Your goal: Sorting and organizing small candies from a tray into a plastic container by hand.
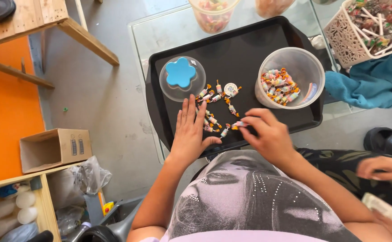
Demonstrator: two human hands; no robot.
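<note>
A black tray (241, 49) lies on a glass table. Several small wrapped candies (214, 95) are scattered on its near half. My left hand (189, 132) rests flat and open on the tray, fingers spread beside the candies. My right hand (267, 132) pinches one wrapped candy (238, 124) at its fingertips, just above the tray. A clear round tub (291, 77) on the tray's right side holds several more candies. A clear lid with a blue flower-shaped knob (181, 77) lies on the tray's left.
A white lattice basket of lollipops (370, 28) stands at the back right, over a teal cloth (367, 85). Two more tubs (212, 14) sit beyond the tray. Another person's hand (382, 167) is at the right. A cardboard box (55, 148) and wooden shelf are on the left.
</note>
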